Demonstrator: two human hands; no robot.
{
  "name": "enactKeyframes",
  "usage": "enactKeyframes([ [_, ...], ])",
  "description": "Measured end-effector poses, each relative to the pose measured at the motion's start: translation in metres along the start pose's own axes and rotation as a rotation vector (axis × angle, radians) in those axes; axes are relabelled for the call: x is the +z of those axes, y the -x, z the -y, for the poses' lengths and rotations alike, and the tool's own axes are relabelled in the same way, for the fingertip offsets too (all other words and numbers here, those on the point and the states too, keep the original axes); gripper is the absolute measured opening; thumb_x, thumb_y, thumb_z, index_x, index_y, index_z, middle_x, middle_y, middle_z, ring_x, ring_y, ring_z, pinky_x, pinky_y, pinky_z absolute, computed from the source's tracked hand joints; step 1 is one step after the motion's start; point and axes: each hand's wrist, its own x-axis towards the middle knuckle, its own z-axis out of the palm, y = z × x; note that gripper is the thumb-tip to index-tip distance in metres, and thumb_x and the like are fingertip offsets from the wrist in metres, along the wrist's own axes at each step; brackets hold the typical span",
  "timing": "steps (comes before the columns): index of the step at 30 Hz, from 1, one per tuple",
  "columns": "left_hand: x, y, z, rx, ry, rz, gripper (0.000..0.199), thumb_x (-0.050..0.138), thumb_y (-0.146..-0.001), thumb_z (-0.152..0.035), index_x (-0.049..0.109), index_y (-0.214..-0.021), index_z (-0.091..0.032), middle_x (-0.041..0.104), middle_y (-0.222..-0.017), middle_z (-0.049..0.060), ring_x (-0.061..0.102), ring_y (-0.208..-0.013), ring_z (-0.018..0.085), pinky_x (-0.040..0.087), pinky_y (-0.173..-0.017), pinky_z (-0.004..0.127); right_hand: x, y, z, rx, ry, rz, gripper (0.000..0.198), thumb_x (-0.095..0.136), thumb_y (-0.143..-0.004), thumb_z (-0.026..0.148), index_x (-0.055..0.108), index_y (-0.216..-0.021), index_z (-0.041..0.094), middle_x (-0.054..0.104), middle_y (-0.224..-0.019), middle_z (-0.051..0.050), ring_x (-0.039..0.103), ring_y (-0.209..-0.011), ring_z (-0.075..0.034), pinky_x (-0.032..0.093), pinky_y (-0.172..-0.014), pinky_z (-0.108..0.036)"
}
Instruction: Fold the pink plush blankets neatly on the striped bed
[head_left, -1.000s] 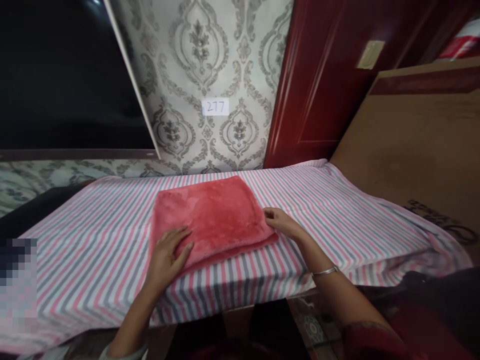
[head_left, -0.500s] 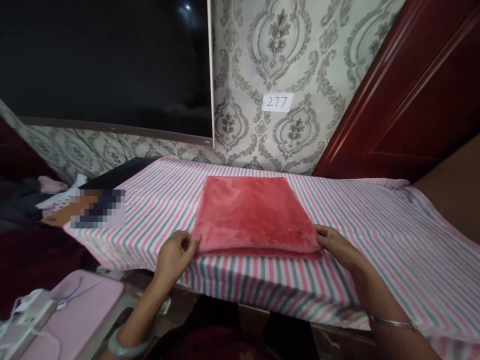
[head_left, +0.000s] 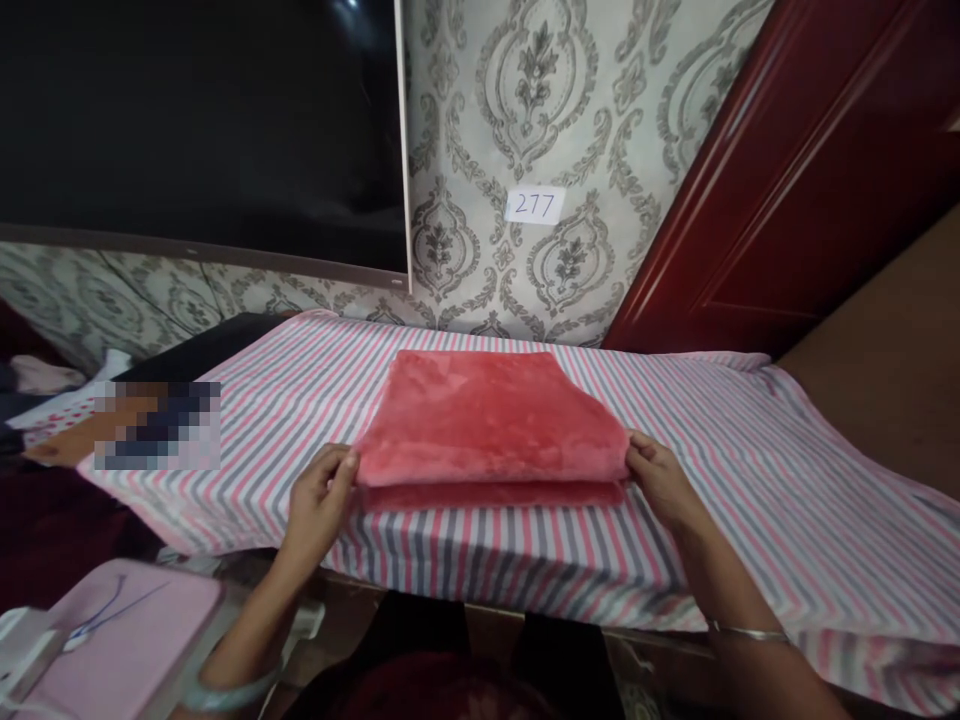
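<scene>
A coral-red plush cloth [head_left: 487,415] lies folded in layers on a striped cloth. My left hand [head_left: 322,490] pinches the near left corner of its top layer between thumb and fingers. At the near right corner, my right hand [head_left: 660,475] grips the same layer in a similar pinch. Between the hands the top layer's front edge is raised, and a dark gap shows above the lower layer [head_left: 495,496], which rests near the table's front edge.
A pink, white and grey striped cloth [head_left: 750,500] covers the table. Behind stand a large dark television [head_left: 202,130] and a patterned wall with a paper marked 277 [head_left: 535,205]. A dark red door [head_left: 720,200] rises at right. A pink stool-like surface [head_left: 142,620] holds a power strip [head_left: 26,655].
The front edge of the plush cloth's top layer has come up, opening a gap over the lower layer. Both hands rose slightly with it. The whole view has shifted a little.
</scene>
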Motion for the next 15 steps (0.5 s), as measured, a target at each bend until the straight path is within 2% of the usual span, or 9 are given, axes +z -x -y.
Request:
enactKeyframes([
  [3,-0.004,0.003,0.011,-0.042,0.003,0.191,0.042,0.047,-0.088,-0.052,0.047,-0.06,-0.022,0.049,-0.064,-0.001,0.05,-0.062,0.015,0.043,-0.063,0.026,-0.003,0.005,-0.016,0.081,-0.043,0.024,0.034,0.072,-0.07,0.047,0.066,-0.091,0.021,0.06,-0.06,0.003,0.046,-0.05,-0.012,0.036,-0.051,-0.024],
  [5,-0.007,0.001,0.015,-0.08,-0.011,0.276,0.045,0.047,-0.085,-0.057,0.046,-0.057,-0.022,0.047,-0.062,-0.001,0.049,-0.061,0.015,0.042,-0.061,0.026,-0.003,0.005,-0.017,0.12,-0.061,0.076,0.039,0.074,-0.069,0.047,0.067,-0.098,0.021,0.066,-0.066,0.001,0.051,-0.054,-0.013,0.038,-0.054,-0.025],
  [7,-0.008,-0.008,0.016,-0.139,-0.049,0.279,0.045,0.048,-0.081,-0.062,0.054,-0.061,-0.022,0.053,-0.064,0.0,0.053,-0.065,0.017,0.043,-0.064,0.028,-0.003,0.0,-0.01,0.154,-0.045,0.145,0.043,0.076,-0.068,0.043,0.068,-0.104,0.021,0.069,-0.072,0.0,0.054,-0.056,-0.013,0.038,-0.055,-0.024],
  [10,-0.006,-0.034,0.016,-0.238,-0.104,0.219,0.051,0.044,-0.078,-0.069,0.061,-0.071,-0.021,0.061,-0.068,0.003,0.057,-0.07,0.021,0.043,-0.066,0.03,-0.003,-0.014,0.004,0.221,0.008,0.221,0.043,0.077,-0.067,0.038,0.069,-0.105,0.019,0.068,-0.066,0.002,0.05,-0.05,-0.01,0.034,-0.05,-0.021],
  [12,0.0,-0.056,0.015,-0.278,-0.12,0.224,0.056,0.04,-0.078,-0.072,0.061,-0.07,-0.02,0.06,-0.065,0.003,0.057,-0.067,0.021,0.042,-0.063,0.03,-0.002,-0.027,0.011,0.272,0.006,0.251,0.041,0.079,-0.065,0.037,0.07,-0.101,0.018,0.067,-0.061,0.003,0.05,-0.048,-0.009,0.035,-0.049,-0.021],
  [15,0.015,-0.09,0.013,-0.301,-0.202,0.269,0.054,0.038,-0.079,-0.068,0.056,-0.061,-0.021,0.055,-0.056,0.002,0.055,-0.06,0.02,0.038,-0.059,0.03,0.005,-0.047,0.018,0.318,-0.069,0.285,0.037,0.082,-0.063,0.035,0.071,-0.093,0.017,0.072,-0.066,0.0,0.06,-0.054,-0.012,0.045,-0.055,-0.022],
])
